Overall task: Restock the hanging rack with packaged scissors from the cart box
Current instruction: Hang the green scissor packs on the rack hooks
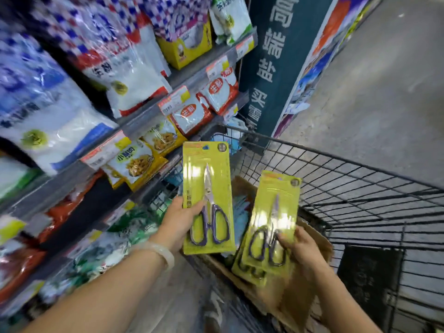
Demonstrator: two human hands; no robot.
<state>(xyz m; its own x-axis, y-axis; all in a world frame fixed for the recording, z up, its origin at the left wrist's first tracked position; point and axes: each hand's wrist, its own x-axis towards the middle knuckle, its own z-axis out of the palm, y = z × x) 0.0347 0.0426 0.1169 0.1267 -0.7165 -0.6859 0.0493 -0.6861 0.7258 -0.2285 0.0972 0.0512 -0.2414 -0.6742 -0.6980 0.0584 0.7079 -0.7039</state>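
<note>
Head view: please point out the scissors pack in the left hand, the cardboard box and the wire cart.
scissors pack (208, 193), head view, blister centre.
cardboard box (288, 292), head view, near flap.
wire cart (360, 186), head view, far mesh wall.

Bright, even store light from overhead. Glare streaks run down the yellow scissors pack (207, 198), hotter still on the second pack (274, 219) right of it. Left of that pack, the shelf bags (48, 111) smear with motion blur. Wide-angle bend curves the cart (360, 188) wires to its right. Soft shadow sits below it.
</note>
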